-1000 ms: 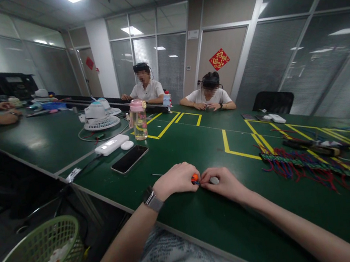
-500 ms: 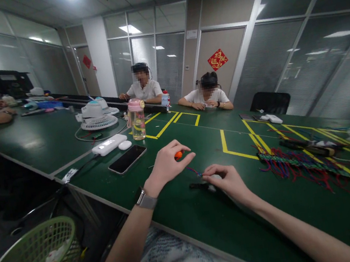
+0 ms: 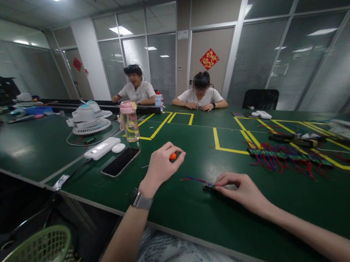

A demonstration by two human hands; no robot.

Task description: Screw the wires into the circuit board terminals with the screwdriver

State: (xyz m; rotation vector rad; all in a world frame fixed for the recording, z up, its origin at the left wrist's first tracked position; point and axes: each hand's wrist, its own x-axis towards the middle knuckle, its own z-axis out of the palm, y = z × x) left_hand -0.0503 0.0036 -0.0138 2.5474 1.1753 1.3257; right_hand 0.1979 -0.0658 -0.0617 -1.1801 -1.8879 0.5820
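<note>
My left hand (image 3: 162, 166), with a watch on its wrist, is closed around an orange-handled tool (image 3: 173, 156). A thin shaft sticks out on the far side of that hand, so it looks like a screwdriver; most of it is hidden by the fingers. To the right and nearer to me, my right hand (image 3: 239, 189) pinches a small circuit board (image 3: 208, 187) low over the green table. Red and blue wires (image 3: 194, 178) run from the board leftward, their loose ends lying below my left hand. The two hands are apart.
Rows of wired circuit boards (image 3: 290, 158) lie to the right, by yellow tape. A phone (image 3: 121, 162), white power strip (image 3: 102, 148), pink-lidded bottle (image 3: 130, 122) and white fans (image 3: 91, 120) are on the left. A green basket (image 3: 51, 243) stands below the edge. Co-workers sit across.
My right hand has drawn the board right and toward me, away from my left hand, which keeps the orange tool. The view has turned slightly right. One co-worker's hands have parted.
</note>
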